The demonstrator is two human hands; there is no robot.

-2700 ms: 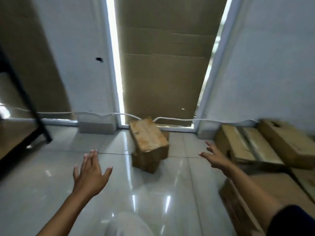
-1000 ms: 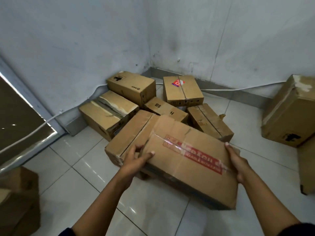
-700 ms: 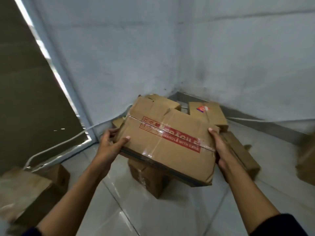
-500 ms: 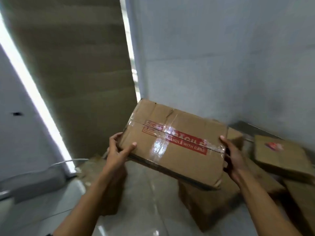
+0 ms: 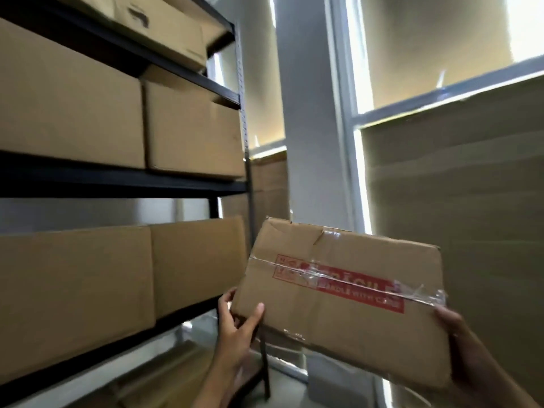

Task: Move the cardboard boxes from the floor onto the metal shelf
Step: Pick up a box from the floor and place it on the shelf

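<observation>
So my left hand (image 5: 235, 326) and right hand (image 5: 462, 343) grip the taped box (image 5: 341, 293) by its ends, long axis running hand to hand, tilted down rightward. Left of it, the metal shelf (image 5: 123, 184) holds stacked boxes (image 5: 194, 128).

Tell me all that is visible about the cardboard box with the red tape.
The cardboard box is brown, flat and creased, dented at its top edge. Red "handle with care" tape under wrinkled clear tape crosses its face. It is held tilted in the air beside the metal shelf, with the left hand and right hand gripping opposite ends.
</observation>
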